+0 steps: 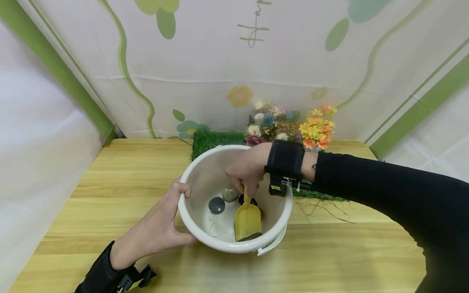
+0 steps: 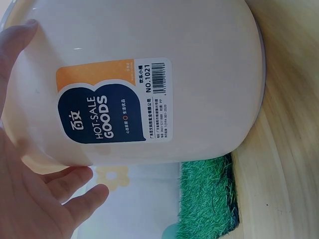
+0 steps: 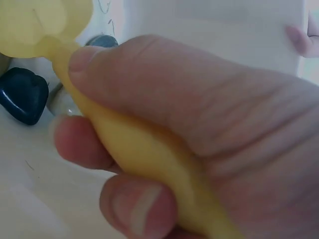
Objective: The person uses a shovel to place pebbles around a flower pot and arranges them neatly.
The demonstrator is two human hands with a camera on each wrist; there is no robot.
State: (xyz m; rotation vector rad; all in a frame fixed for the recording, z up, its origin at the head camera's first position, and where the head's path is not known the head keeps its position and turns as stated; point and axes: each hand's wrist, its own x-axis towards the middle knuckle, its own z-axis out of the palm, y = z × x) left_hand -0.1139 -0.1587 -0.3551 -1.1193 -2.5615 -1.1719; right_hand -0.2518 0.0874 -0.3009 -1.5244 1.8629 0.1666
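Observation:
A white bucket (image 1: 220,244) stands on the table, with several smooth stones on its floor. My left hand (image 1: 165,224) grips its left rim, fingertips hooked over the edge and thumb against the outer wall. Down inside the bucket, my right hand (image 1: 250,167) holds a yellow toy shovel (image 1: 248,219) by its handle, blade pointing toward the near wall. A dark stone (image 1: 250,237) shows at the blade's front edge. Left of the shovel lie a round grey stone (image 1: 217,205) and a paler stone (image 1: 230,195). The right wrist view shows a glossy black stone (image 3: 24,95) near the handle.
Behind the bucket lies a green artificial turf mat (image 1: 214,140), partly hidden by it. Mixed artificial flowers (image 1: 269,120) and a yellow-orange bunch (image 1: 318,128) stand at the back. Thin dark strands (image 1: 322,207) lie on the wooden table (image 1: 139,183). A printed curtain (image 1: 198,49) hangs behind.

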